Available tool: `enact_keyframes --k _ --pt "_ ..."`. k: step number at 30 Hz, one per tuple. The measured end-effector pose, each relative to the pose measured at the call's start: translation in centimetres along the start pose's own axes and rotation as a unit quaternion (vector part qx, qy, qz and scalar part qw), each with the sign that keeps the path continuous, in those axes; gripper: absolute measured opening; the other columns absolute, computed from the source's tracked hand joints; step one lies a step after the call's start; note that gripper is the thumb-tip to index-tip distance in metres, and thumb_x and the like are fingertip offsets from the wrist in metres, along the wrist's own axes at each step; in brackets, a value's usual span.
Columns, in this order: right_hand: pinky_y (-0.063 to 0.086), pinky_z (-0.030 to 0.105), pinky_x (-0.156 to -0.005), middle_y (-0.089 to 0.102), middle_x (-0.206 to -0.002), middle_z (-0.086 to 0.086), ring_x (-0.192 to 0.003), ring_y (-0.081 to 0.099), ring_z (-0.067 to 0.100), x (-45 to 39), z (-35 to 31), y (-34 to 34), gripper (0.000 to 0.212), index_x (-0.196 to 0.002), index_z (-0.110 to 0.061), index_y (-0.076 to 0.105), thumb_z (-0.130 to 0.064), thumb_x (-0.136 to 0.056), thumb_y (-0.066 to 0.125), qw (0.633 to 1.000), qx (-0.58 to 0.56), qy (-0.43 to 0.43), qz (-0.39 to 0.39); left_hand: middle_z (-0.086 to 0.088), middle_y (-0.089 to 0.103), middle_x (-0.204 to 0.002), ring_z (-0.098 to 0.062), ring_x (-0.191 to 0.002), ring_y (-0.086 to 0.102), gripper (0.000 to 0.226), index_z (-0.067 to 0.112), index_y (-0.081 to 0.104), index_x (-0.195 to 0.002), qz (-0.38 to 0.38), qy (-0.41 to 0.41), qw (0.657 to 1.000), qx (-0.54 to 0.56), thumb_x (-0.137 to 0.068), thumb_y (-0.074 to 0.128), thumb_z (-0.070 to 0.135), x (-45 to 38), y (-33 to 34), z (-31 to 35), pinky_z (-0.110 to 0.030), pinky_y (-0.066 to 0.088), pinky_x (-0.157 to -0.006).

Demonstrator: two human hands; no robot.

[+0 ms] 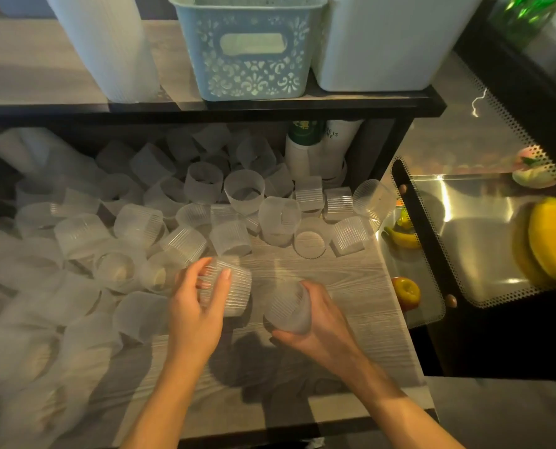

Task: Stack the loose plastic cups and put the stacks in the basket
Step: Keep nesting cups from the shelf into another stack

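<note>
Left hand (196,304) curls round one ribbed cup (228,286), right hand (318,322) grasps another cup (288,307) close beside it, probably lining them up to nest; loose cups (186,222) crowd the counter (351,286); blue basket (247,50) waits on the shelf above.

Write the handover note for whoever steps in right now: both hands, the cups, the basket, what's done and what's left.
Left hand: grips a ribbed cup lying on its side, fingers over its top.
Right hand: holds a second cup from the right side, just off the wooden counter.
Loose cups: many are scattered over the counter's left and back, upright, tipped or inverted.
Basket: blue, on the shelf above; its inside is not visible.
Done: no finished stack is visible.
Left: nest the two held cups, add the rest, then put the stacks in the basket.
</note>
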State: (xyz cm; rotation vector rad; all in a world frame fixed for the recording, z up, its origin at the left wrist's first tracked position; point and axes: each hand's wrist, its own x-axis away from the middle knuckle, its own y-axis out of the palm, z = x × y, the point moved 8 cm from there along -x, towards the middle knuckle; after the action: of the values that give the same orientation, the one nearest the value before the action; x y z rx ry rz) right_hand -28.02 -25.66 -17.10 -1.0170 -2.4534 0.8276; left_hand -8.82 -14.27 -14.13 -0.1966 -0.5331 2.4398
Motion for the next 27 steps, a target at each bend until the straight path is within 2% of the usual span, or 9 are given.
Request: enact_keyframes --k 4,7,12,14,20,25,27 --pt "0.041 0.011 -0.076 0.045 -0.116 -0.020 -0.102 0.049 -0.004 -0.1 -1.8 0.1 0.080 -0.127 -0.038 0.035 -0.053 -0.064 0.083 1.000 -0.002 -0.005 -0.007 0.009 0.063 -0.114 -0.011 -0.104 0.062 0.050 0.035 0.060 -0.122 -0.058 0.020 0.997 0.053 -0.083 0.053 0.066 0.2 1.3 1.5 -0.045 0.053 -0.089" --pt "0.044 0.016 -0.079 0.047 -0.116 -0.017 -0.100 0.050 -0.002 -0.1 -2.9 0.4 0.080 -0.126 -0.038 0.033 -0.048 -0.064 0.083 1.000 0.006 -0.019 -0.015 0.017 0.060 -0.110 -0.005 -0.101 0.060 0.047 0.038 0.060 -0.119 -0.062 0.031 0.997 0.040 -0.081 0.053 0.065 1.0 1.9 2.5 -0.038 0.052 -0.089" --pt "0.038 0.002 -0.071 0.044 -0.111 -0.019 -0.095 0.046 -0.005 -0.3 -3.4 0.4 0.078 -0.126 -0.037 0.035 -0.047 -0.065 0.082 1.000 0.021 -0.019 -0.013 0.019 0.054 -0.111 -0.001 -0.104 0.055 0.052 0.031 0.058 -0.124 -0.076 0.079 0.994 -0.017 -0.081 0.054 0.060 1.6 2.5 3.7 -0.029 0.049 -0.088" --pt "0.037 0.000 -0.071 0.044 -0.112 -0.018 -0.096 0.044 -0.006 -0.2 -3.4 0.4 0.081 -0.128 -0.034 0.035 -0.047 -0.065 0.084 0.999 0.024 -0.024 -0.009 0.017 0.053 -0.111 -0.001 -0.104 0.055 0.054 0.030 0.059 -0.126 -0.084 0.089 0.992 -0.032 -0.081 0.054 0.059 1.6 2.6 4.0 -0.025 0.047 -0.087" --pt "0.046 0.015 -0.077 0.044 -0.115 -0.018 -0.102 0.049 -0.003 0.2 -3.2 0.4 0.082 -0.128 -0.035 0.031 -0.048 -0.067 0.084 1.000 0.006 -0.018 -0.009 0.016 0.055 -0.111 -0.001 -0.105 0.056 0.057 0.026 0.061 -0.124 -0.102 0.097 0.989 -0.053 -0.079 0.054 0.060 1.2 2.9 4.3 -0.023 0.045 -0.090" --pt "0.041 0.007 -0.072 0.047 -0.114 -0.017 -0.100 0.051 -0.001 0.3 -3.0 0.3 0.078 -0.125 -0.034 0.036 -0.048 -0.066 0.085 1.000 -0.004 -0.015 0.000 0.019 0.050 -0.118 0.002 -0.112 0.049 0.065 0.030 0.054 -0.132 -0.146 0.074 0.983 -0.087 -0.080 0.043 0.067 1.6 4.0 3.9 -0.024 0.040 -0.098" --pt "0.041 0.010 -0.074 0.048 -0.114 -0.016 -0.100 0.052 0.001 0.4 -3.0 0.5 0.077 -0.126 -0.032 0.037 -0.048 -0.066 0.084 1.000 0.003 -0.016 -0.008 0.018 0.049 -0.116 -0.001 -0.112 0.050 0.066 0.029 0.056 -0.130 -0.142 0.071 0.981 -0.111 -0.077 0.043 0.067 1.4 4.1 3.7 -0.026 0.040 -0.100"
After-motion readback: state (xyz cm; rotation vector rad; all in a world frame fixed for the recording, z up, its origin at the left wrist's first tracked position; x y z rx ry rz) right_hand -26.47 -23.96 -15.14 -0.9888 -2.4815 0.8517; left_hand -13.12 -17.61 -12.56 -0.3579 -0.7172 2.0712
